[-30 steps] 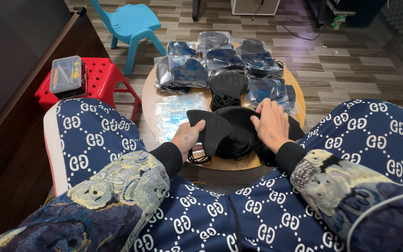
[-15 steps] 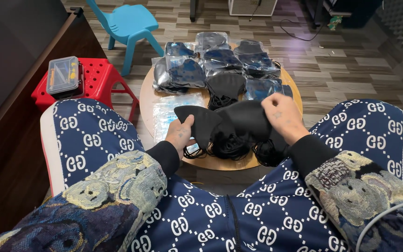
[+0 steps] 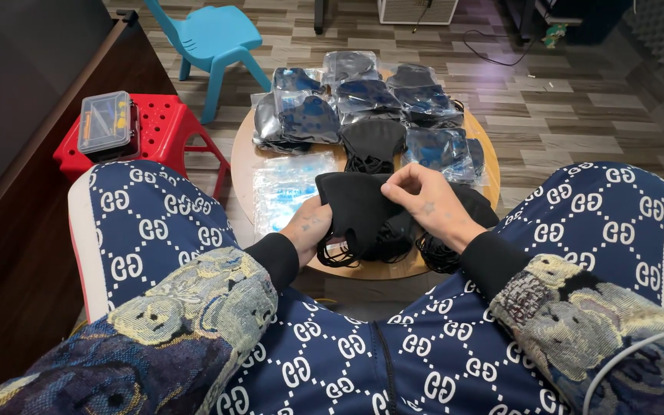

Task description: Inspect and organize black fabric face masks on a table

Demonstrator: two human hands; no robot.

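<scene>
A black cloth face mask (image 3: 359, 201) is lifted over the near edge of a small round wooden table (image 3: 244, 157). My left hand (image 3: 309, 229) grips its lower left side, and thin black ear loops hang below the fingers. My right hand (image 3: 424, 198) pinches the mask's upper right edge. Under both hands lies a heap of more black masks (image 3: 393, 234). Another black mask (image 3: 372, 142) rests at the table's middle.
Several clear bags with dark masks (image 3: 305, 115) cover the table's far half, and an empty clear bag (image 3: 282, 192) lies at the left. A red stool (image 3: 167, 127) bearing a clear plastic box (image 3: 105, 121) stands left. A blue child's chair (image 3: 213, 34) is behind.
Both hands have raised one black mask off the heap. My right hand moved from pressing on the pile to pinching the mask's top edge.
</scene>
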